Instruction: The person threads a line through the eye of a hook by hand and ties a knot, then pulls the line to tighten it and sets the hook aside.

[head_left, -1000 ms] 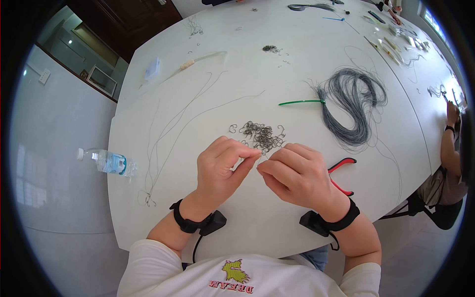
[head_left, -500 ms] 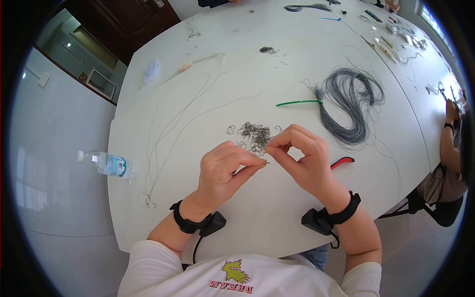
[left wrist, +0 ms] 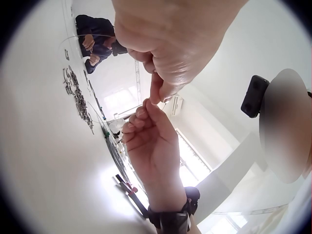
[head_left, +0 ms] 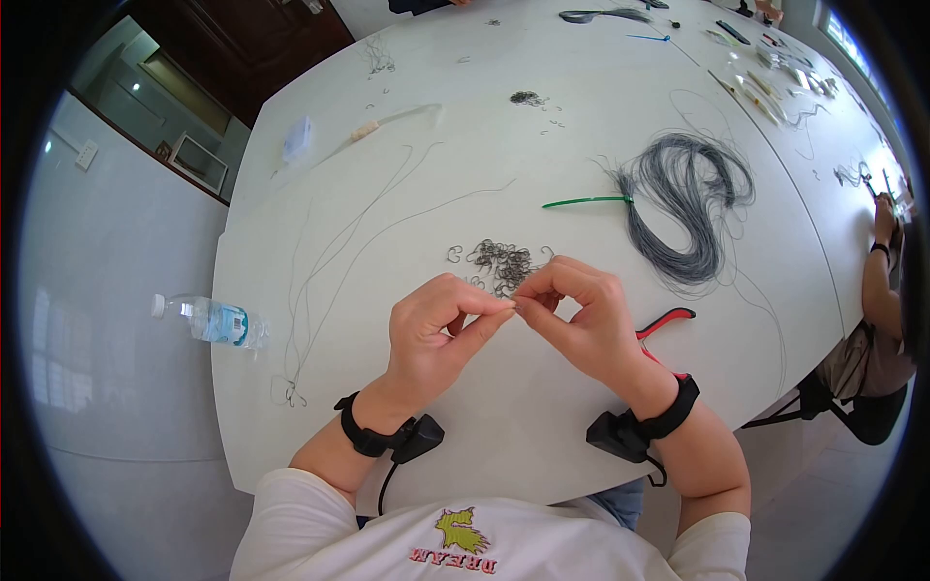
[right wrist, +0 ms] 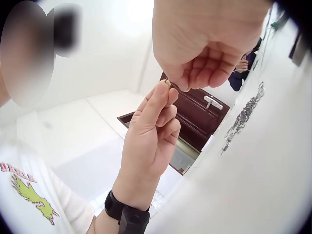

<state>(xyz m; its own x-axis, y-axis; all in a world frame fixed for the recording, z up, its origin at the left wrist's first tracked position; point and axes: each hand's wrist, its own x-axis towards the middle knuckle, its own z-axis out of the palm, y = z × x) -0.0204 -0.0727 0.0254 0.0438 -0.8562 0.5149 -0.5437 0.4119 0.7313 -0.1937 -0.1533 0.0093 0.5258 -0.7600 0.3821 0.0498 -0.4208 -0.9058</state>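
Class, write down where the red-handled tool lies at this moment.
In the head view, the red-handled tool lies on the table right of centre, beside the right hand, which partly hides it, and below the grey strand bundle.

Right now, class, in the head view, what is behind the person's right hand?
A red-and-black-handled tool, probably pliers, sticks out past the right hand; its working end is covered. Anything else on the white table behind the hand cannot be seen.
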